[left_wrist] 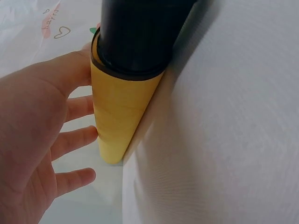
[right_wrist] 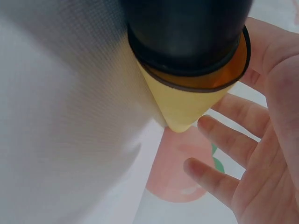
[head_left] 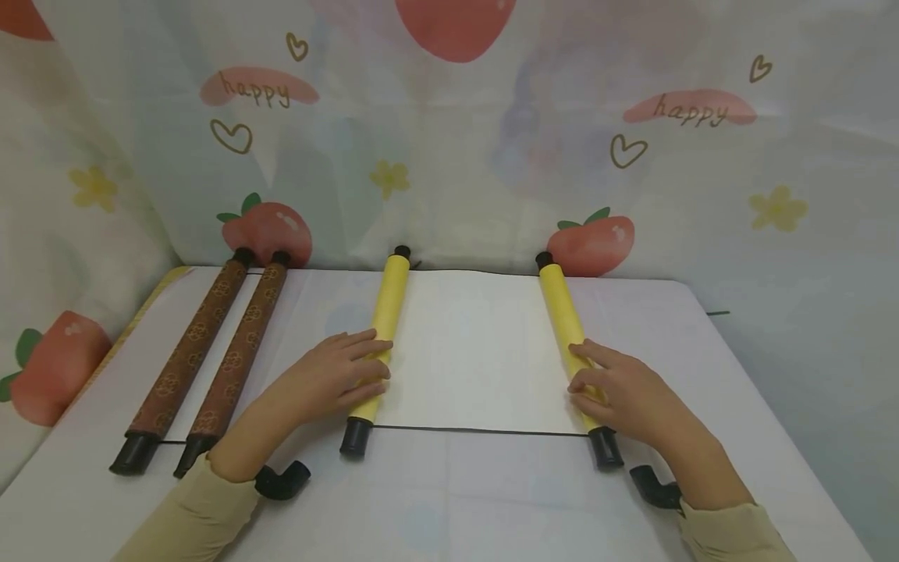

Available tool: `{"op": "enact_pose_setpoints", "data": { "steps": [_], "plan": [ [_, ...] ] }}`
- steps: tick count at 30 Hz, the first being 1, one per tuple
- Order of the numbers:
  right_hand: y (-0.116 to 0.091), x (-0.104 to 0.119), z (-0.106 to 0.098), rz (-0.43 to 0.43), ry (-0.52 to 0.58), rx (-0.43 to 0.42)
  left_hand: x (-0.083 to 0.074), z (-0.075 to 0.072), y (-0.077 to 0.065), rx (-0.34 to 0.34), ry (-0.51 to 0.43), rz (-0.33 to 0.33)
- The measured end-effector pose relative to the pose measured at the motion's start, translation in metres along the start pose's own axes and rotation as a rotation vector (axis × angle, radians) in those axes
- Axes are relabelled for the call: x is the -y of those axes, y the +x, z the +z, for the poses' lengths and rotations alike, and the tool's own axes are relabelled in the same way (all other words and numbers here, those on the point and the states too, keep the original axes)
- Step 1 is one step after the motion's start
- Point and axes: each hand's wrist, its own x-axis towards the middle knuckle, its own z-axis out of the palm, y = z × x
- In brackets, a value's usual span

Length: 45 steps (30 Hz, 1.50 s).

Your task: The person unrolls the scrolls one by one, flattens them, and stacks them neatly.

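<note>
1. Head: a scroll [head_left: 485,343] lies spread on the desk [head_left: 492,499], its white sheet [head_left: 477,382] between a yellow left roll [head_left: 390,300] and a yellow right roll [head_left: 560,300]; the left hand [head_left: 340,373] rests on the former, the right hand [head_left: 621,390] on the latter, fingers relaxed; a brown scroll [head_left: 242,343] with 2 rolls lies to the left
2. Left wrist: the left hand's fingers are apart and nearly straight, some touching the left roll, near its black cap [left_wrist: 140,37]
3. Right wrist: the right hand's fingers are likewise apart, beside the right roll; a printed fruit [right_wrist: 173,172] shows behind
</note>
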Motion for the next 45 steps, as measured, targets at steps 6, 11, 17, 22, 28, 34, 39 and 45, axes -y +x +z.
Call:
{"op": "enact_pose_setpoints", "data": {
  "steps": [6, 11, 17, 22, 28, 34, 39, 45],
  "plan": [
    [0.0004, 0.0020, -0.0018, 0.025, -0.021, 0.014, 0.0009, -0.0013, -0.0008, -0.031, 0.027, 0.022],
    [-0.0001, 0.0019, -0.0018, 0.032, -0.030, -0.001, 0.0037, 0.0013, -0.0014, -0.073, 0.041, 0.040],
    [-0.0005, -0.0001, -0.0009, 0.069, -0.033, 0.037, 0.0056, 0.0010, -0.0022, -0.036, 0.021, 0.018],
    [-0.0014, -0.0017, -0.0008, 0.066, -0.036, 0.033, 0.0043, -0.0013, -0.0017, -0.013, 0.010, -0.004],
    [-0.0022, -0.0026, -0.0012, 0.069, -0.030, 0.037, 0.0041, -0.0032, -0.0007, -0.032, 0.023, 0.008],
    [-0.0027, -0.0043, -0.0021, 0.087, -0.035, 0.056, 0.0051, -0.0034, -0.0007, -0.073, 0.027, 0.031],
    [-0.0031, -0.0047, -0.0031, 0.111, -0.034, 0.073, 0.0063, -0.0043, -0.0019, -0.082, 0.017, 0.031],
    [-0.0046, -0.0052, -0.0049, 0.122, -0.030, 0.081, 0.0065, -0.0057, -0.0030, -0.014, 0.001, -0.015]
  ]
}}
